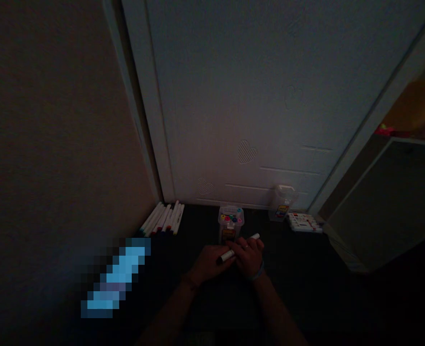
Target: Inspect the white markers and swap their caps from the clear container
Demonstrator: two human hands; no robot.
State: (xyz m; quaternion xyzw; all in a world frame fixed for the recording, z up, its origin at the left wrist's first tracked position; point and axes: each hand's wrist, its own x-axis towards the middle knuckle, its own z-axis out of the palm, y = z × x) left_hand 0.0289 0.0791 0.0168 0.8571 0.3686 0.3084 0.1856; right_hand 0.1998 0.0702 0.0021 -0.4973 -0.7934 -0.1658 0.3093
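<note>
Your right hand [249,258] has its fingers curled over the middle of a white marker [228,255], so that stretch of the barrel is hidden under them. The marker lies slantwise across the grip: its dark end pokes out toward your left hand [209,260], nearer to you, while the white far end sticks out beyond your right fingers, pointing away and to the right. The dark end overlaps your left hand in this view; your left fingers are mostly hidden in the gloom, so I cannot tell whether they pinch the marker or merely rest against it. Just beyond both hands stands a clear container [239,231], upright on the dark tabletop [295,269], with coloured marker ends showing at its top. Well to your left, a row of white markers [165,219] lies on the tabletop; over to your right are a second clear container [275,204], standing near the white panel [212,105], and beside it a pile of markers [304,222].
</note>
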